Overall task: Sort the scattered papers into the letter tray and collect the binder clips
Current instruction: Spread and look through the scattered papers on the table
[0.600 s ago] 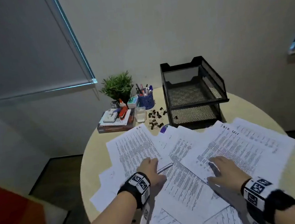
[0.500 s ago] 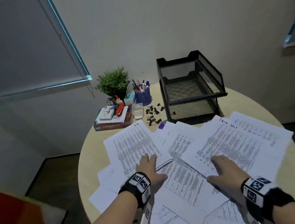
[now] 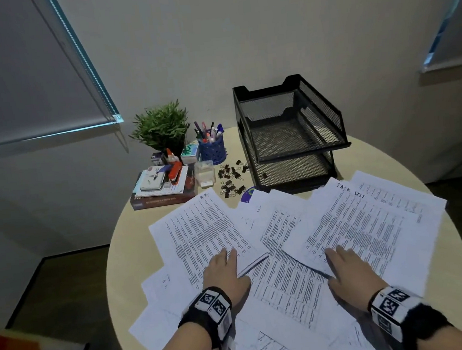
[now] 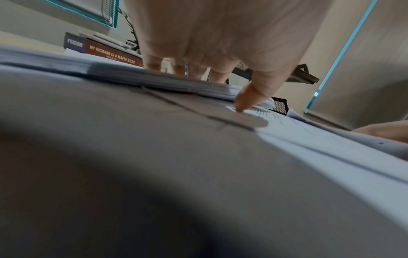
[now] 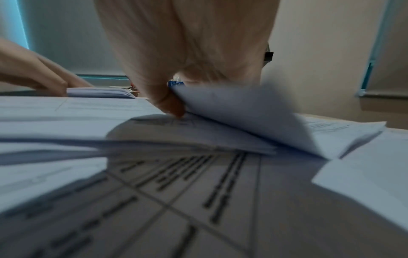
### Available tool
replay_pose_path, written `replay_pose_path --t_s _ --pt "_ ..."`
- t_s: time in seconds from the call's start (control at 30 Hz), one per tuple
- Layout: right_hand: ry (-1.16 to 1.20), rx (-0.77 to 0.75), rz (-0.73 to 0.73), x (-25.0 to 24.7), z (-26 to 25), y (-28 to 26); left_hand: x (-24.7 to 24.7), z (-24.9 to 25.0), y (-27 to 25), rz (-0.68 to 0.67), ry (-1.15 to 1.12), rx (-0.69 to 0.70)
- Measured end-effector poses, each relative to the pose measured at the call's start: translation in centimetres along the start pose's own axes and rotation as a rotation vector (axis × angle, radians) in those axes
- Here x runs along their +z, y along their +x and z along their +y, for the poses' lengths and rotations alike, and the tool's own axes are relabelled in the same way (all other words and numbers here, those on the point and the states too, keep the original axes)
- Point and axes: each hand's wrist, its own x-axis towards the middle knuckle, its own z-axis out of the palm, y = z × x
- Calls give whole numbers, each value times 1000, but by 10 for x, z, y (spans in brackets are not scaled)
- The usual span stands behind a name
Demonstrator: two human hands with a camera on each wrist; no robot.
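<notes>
The right hand [image 3: 350, 270] lies on the sheet marked "TASK LIST" [image 3: 368, 224]. Fingers flat on top, thumb [image 5: 170, 103] tucked under the sheet's near edge, so it pinches that edge & lifts it a bit off the pages below. The wrist view shows the corner bent up over the thumb.

The left hand [image 3: 224, 273] lies flat on another printed sheet [image 3: 207, 232] to the left. Fingers straight & together, pressing down. Its thumb [image 4: 249, 97] points down & touches a page beside that sheet's edge. It does not hold anything.

Both sheets are part of the papers [image 3: 286, 276] spread all over the near half of the round table [image 3: 119, 257], many on top of each other, some w/ corners over the table edge.

The black mesh letter tray [image 3: 290, 133] stands at the back, just past the papers. It has 2 shelves & no paper shows in either.

The binder clips [image 3: 231, 179] lie loose in a little heap on the table, just left of the tray, b/w it & a small clear box [image 3: 204, 174]. One more clip [image 3: 264, 175] sits in the bottom shelf.

Farther left: a blue pen cup [image 3: 212, 148], a green plant [image 3: 161, 128], & a pile of books [image 3: 163, 186] w/ small things on top.
</notes>
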Motion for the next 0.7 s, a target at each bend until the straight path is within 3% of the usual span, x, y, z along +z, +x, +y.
replay_pose_path --t_s 0.27,0.6,0.7 --pt "56 -141 -84 -5 -6 7 -6 -8 8 99 35 43" --pt "7 -215 -129 -20 -10 -4 -5 -3 10 208 -499 109" --pt "20 -233 -154 -28 -8 -4 -16 10 -1 214 -553 151"
